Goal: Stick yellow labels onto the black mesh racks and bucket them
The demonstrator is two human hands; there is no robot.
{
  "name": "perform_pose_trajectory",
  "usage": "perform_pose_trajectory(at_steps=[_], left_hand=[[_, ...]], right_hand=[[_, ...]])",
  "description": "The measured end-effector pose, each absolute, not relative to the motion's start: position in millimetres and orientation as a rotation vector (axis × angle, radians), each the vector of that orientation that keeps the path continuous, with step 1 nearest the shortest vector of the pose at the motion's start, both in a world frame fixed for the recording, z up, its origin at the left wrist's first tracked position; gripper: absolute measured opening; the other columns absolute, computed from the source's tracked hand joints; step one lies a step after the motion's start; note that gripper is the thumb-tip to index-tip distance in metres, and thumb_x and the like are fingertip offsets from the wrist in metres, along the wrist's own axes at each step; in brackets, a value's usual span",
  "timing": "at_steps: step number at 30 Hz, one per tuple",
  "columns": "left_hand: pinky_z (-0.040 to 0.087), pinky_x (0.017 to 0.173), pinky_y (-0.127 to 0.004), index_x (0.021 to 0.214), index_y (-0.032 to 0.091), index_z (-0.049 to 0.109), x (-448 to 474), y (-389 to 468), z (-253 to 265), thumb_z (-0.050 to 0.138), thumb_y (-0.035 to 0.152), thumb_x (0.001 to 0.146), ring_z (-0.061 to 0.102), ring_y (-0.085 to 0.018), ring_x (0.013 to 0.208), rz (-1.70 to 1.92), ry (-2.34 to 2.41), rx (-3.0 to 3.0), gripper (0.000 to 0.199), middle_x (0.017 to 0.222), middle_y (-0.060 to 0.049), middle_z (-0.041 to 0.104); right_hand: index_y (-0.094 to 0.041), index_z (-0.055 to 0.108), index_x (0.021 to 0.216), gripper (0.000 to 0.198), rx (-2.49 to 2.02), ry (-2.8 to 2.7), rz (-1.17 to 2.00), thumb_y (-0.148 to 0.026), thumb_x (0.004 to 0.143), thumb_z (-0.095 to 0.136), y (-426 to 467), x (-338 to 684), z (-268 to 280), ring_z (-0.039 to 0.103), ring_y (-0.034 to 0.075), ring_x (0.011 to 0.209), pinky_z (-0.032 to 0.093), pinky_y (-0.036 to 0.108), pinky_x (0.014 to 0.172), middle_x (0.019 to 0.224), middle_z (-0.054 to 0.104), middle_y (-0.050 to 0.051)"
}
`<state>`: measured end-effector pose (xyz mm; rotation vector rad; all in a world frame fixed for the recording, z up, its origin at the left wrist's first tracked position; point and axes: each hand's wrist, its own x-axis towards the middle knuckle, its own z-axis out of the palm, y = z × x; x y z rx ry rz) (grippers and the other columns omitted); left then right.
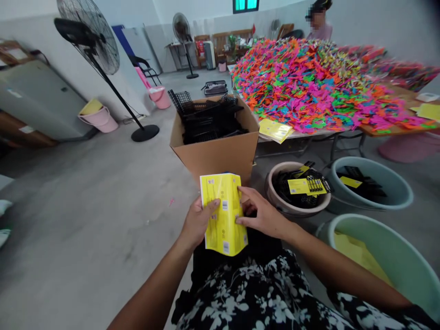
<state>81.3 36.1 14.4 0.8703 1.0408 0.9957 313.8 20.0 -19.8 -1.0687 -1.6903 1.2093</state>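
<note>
A yellow printed card sheet (229, 229) with barcodes and small text is held up in front of my lap, bent along its length. My left hand (199, 220) grips its left side, thumb on the printed face and fingers behind. At the right edge, my right hand (263, 213) pinches the sheet between thumb and fingers. Just beyond it stands an open cardboard box (220, 153) filled with black plastic mesh pieces (213, 121).
Right of me are a beige bucket (271, 201) holding black pieces and yellow cards, a blue tub (402, 201), and a green tub (405, 256) with yellow sheets. A table behind carries a colourful heap (302, 87). A person (319, 27) is beyond it. A standing fan (144, 133) is at left.
</note>
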Motion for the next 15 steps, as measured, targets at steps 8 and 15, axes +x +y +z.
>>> perform_pose_trajectory(at_steps=[8,15], left_hand=[[0.066,0.063,-0.035,0.168,0.042,0.005,63.3,29.3,18.8,0.083,0.035,0.086,0.080,-0.028,0.087,1.127,1.240,1.146,0.113,0.121,-0.008,0.076],[0.068,0.081,-0.043,0.168,0.039,0.006,67.9,19.1,9.6,0.085,0.032,0.084,0.075,-0.033,0.111,1.150,1.067,1.013,0.115,0.138,-0.013,0.069]], right_hand=[[-0.025,0.061,0.134,0.062,-1.033,-0.934,1.481,-0.043,0.079,0.086,9.8,305.4,-21.8,0.075,0.024,0.097,0.062,0.039,0.083,0.122,0.076,0.008],[-0.027,0.063,0.139,0.063,-1.034,-0.805,1.488,-0.058,0.086,0.077,2.7,293.8,-18.7,0.074,0.028,0.106,0.062,0.043,0.091,0.134,0.072,0.009]])
